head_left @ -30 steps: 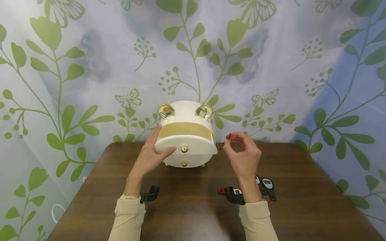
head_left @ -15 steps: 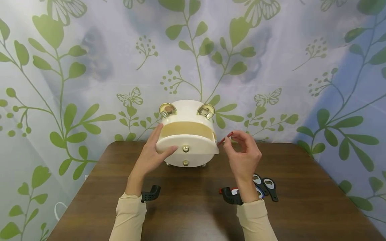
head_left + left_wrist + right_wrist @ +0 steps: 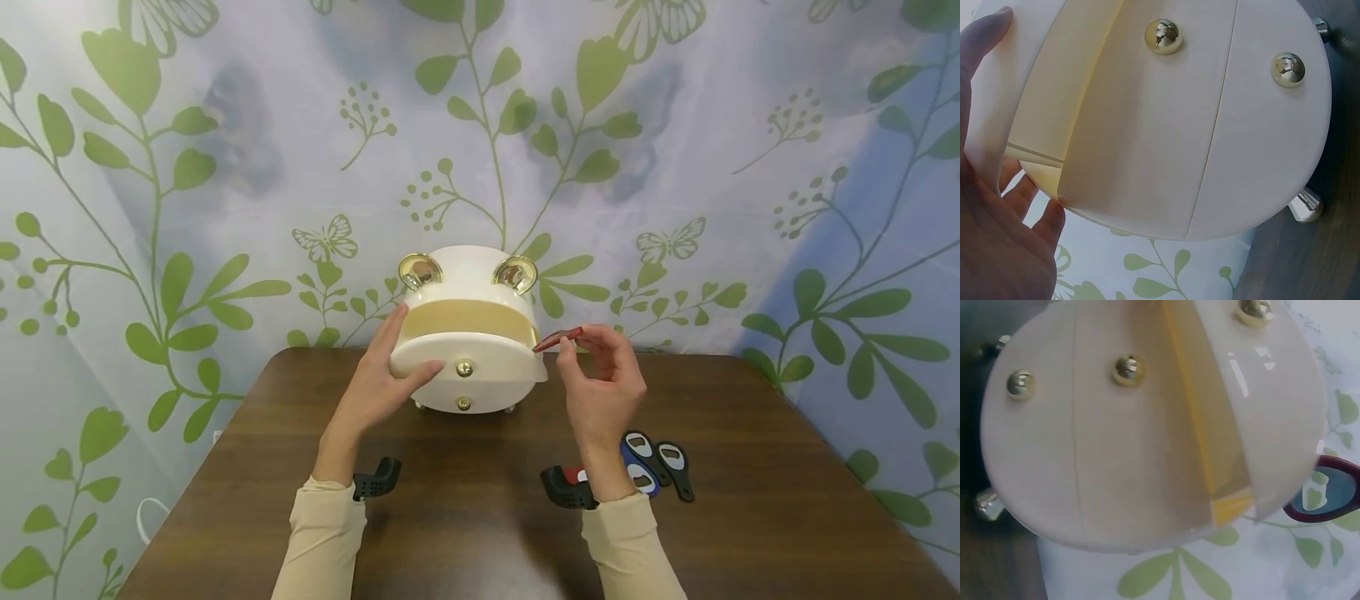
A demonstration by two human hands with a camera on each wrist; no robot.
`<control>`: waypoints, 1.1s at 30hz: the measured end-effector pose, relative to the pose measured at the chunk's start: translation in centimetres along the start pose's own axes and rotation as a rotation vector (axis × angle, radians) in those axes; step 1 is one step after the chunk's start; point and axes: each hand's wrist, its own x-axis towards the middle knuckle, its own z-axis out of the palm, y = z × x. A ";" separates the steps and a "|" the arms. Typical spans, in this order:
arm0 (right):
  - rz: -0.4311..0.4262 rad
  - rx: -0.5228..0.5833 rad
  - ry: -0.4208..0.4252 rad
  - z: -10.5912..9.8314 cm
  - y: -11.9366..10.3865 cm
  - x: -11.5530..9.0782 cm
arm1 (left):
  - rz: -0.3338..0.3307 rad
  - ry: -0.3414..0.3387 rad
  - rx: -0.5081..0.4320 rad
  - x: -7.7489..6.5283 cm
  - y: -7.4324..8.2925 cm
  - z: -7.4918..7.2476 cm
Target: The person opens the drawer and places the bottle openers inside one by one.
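A rounded white box with gold ear shapes stands on the table, its upper drawer pulled out. My left hand rests against the box's left side, fingers along the edge and thumb extended across the drawer front. Seen in the left wrist view, the fingertips lie at the drawer's side edge. To the right of the box, my right hand pinches a red bottle opener between thumb and fingers. The opener points left, its end overlapping the drawer's right corner in the head view.
By my right wrist lie several more bottle openers: a black one, a blue one and a partly hidden red one. Behind the box, a leaf-patterned cloth hangs at the table's back edge.
The red bottle opener has turned from slanting downward to nearly level, its end now at the drawer's right corner. My left hand keeps its place on the box.
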 end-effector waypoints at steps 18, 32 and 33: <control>0.030 -0.017 -0.185 2.1 0.9 -2.3 | 0.007 -0.009 0.001 0.1 0.1 0.0; 0.036 -0.180 -0.267 2.6 -2.6 -1.6 | 0.002 -0.002 0.016 0.2 0.1 0.0; 0.036 -0.175 -0.268 2.6 -2.5 -1.6 | 0.002 -0.002 0.017 0.2 0.1 0.0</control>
